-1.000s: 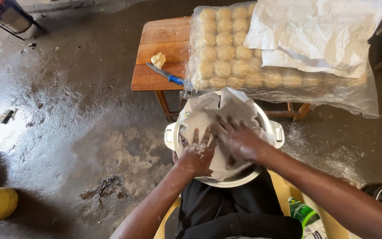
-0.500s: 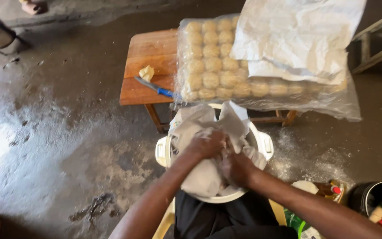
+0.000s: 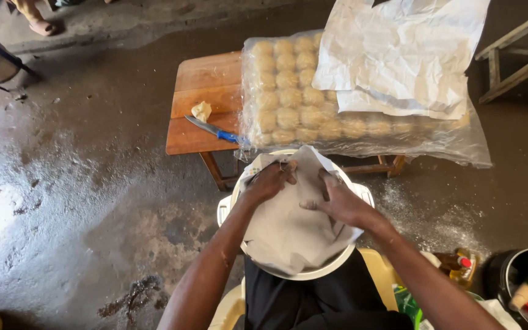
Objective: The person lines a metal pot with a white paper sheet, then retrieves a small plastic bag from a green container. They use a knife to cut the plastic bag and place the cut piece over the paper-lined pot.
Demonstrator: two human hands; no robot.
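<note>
A white round basin rests on my lap, lined with crumpled white paper. My left hand presses the paper down at the basin's far left rim, fingers curled onto it. My right hand lies on the paper at the far right side, fingers pushing it into the basin. Whatever lies under the paper is hidden.
A wooden table stands ahead with a blue-handled knife, a lump of dough, and rows of dough balls under clear plastic topped by white paper sheets. Wet concrete floor left; bottle and black bucket right.
My hands moved from the centre of the paper outward to the basin's far rim, spreading and tucking the paper. The view shifted, showing more of the table and floor.
</note>
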